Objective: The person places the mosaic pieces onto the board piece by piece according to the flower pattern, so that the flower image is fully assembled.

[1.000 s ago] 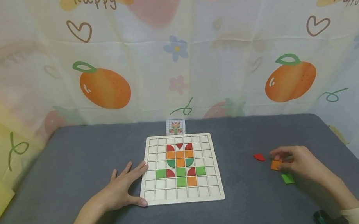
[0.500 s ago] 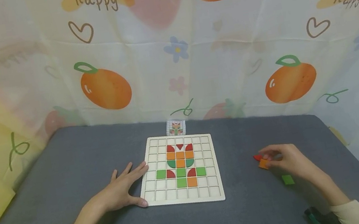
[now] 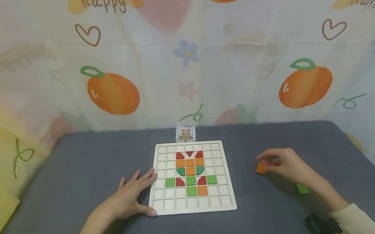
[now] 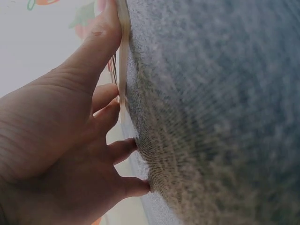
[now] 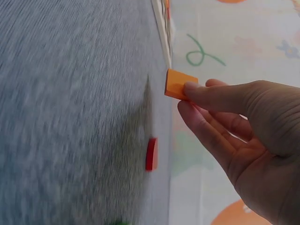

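Observation:
A wooden grid board [image 3: 195,211] lies on the grey table, with red, orange and green tiles set in its middle cells. My left hand [image 3: 131,196] rests flat against the board's left edge [image 4: 123,61], fingers spread. To the right of the board, my right hand [image 3: 285,165] pinches an orange square tile [image 3: 261,168] [image 5: 179,84] just above the table. A red tile [image 5: 150,153] lies on the table under that hand; in the head view the hand hides it. A green tile [image 3: 302,188] lies beside my right wrist.
A small pattern card [image 3: 185,134] stands at the table's far edge behind the board. A fabric backdrop printed with oranges [image 3: 112,92] walls in the table on three sides. The grey table surface [image 3: 70,174] stretches out on the left.
My right hand has lifted the orange tile off the table and carried it left toward the board, leaving the green tile behind. My left hand has stayed on the board's edge.

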Demonstrator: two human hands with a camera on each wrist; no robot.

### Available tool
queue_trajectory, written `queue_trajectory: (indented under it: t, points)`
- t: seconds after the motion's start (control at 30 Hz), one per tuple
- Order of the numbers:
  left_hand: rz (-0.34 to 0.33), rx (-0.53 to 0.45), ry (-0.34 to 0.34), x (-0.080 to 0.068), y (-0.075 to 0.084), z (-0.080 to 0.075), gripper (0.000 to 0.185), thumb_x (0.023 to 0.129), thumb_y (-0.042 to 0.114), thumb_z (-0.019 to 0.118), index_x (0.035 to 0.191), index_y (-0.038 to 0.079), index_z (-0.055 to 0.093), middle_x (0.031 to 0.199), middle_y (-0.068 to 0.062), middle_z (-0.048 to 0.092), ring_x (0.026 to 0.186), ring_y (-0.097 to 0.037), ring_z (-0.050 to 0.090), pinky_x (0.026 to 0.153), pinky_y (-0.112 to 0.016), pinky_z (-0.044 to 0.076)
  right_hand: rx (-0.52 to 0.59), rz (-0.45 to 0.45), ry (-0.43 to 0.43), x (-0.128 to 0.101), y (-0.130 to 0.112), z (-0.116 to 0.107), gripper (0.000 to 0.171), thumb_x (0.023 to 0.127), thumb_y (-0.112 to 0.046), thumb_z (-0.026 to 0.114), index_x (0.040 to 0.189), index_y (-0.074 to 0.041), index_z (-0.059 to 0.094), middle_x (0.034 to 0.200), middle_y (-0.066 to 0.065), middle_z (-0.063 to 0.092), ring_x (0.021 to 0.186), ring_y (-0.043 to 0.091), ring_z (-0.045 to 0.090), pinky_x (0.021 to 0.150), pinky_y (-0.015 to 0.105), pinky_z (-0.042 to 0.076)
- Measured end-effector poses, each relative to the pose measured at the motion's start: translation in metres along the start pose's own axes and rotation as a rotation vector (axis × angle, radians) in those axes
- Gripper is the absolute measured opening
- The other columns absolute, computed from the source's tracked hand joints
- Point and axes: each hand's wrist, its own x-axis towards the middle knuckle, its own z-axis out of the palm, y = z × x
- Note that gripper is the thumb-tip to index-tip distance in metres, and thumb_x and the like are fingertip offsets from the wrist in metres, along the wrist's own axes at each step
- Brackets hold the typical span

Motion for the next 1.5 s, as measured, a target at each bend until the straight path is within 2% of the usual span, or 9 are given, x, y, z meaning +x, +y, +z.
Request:
queue_trajectory:
  t: [0.37, 0.87, 1.1, 1.33, 1.5]
  points:
    - [-0.005, -0.014, -0.012, 0.001, -0.001, -0.001, 0.111, 0.066, 0.049, 0.083, 0.154, 0.008, 0.03, 0.161, -0.014, 0.022, 0.145, -0.05, 0.007, 0.103, -0.076, 0.0, 0.028, 0.013, -0.035, 0.016, -0.014, 0.02, 0.028, 0.08, 0.003, 0.076, 0.108, -0.002, 0.072, 0.099, 0.004, 0.071, 0.086, 0.017, 0.067, 0.075, 0.026, 0.056]
    - [-0.025, 0.011, -0.028, 0.002, 0.002, -0.002, 0.111, 0.066, 0.05, 0.083, 0.155, 0.009, 0.029, 0.162, -0.012, 0.022, 0.145, -0.049, 0.008, 0.103, -0.077, 0.002, 0.016, -0.053, -0.104, 0.04, -0.036, 0.033, 0.024, 0.082, -0.001, 0.076, 0.106, -0.003, 0.073, 0.097, 0.001, 0.071, 0.084, 0.013, 0.065, 0.073, 0.026, 0.056]
    - [-0.028, 0.011, -0.027, 0.004, 0.001, -0.001, 0.112, 0.066, 0.05, 0.083, 0.155, 0.009, 0.03, 0.161, -0.012, 0.022, 0.146, -0.048, 0.008, 0.103, -0.077, 0.001, 0.065, -0.069, -0.114, 0.052, -0.052, 0.045, 0.025, 0.082, -0.002, 0.077, 0.106, -0.003, 0.073, 0.097, 0.001, 0.071, 0.084, 0.012, 0.065, 0.073, 0.025, 0.056]
    - [-0.017, 0.001, -0.017, 0.003, 0.003, -0.001, 0.111, 0.066, 0.049, 0.084, 0.154, 0.009, 0.03, 0.161, -0.012, 0.023, 0.145, -0.049, 0.009, 0.103, -0.077, 0.001, 0.102, -0.09, -0.142, 0.061, -0.065, 0.058, 0.024, 0.083, -0.001, 0.076, 0.107, -0.003, 0.073, 0.096, 0.0, 0.072, 0.084, 0.011, 0.064, 0.074, 0.028, 0.056]
    - [-0.012, -0.002, -0.015, 0.003, 0.002, -0.001, 0.111, 0.066, 0.049, 0.083, 0.154, 0.009, 0.03, 0.161, -0.013, 0.023, 0.145, -0.05, 0.009, 0.102, -0.077, 0.002, 0.128, -0.114, -0.157, 0.064, -0.072, 0.066, 0.024, 0.083, 0.001, 0.075, 0.106, -0.002, 0.073, 0.094, 0.001, 0.071, 0.083, 0.011, 0.064, 0.071, 0.025, 0.055]
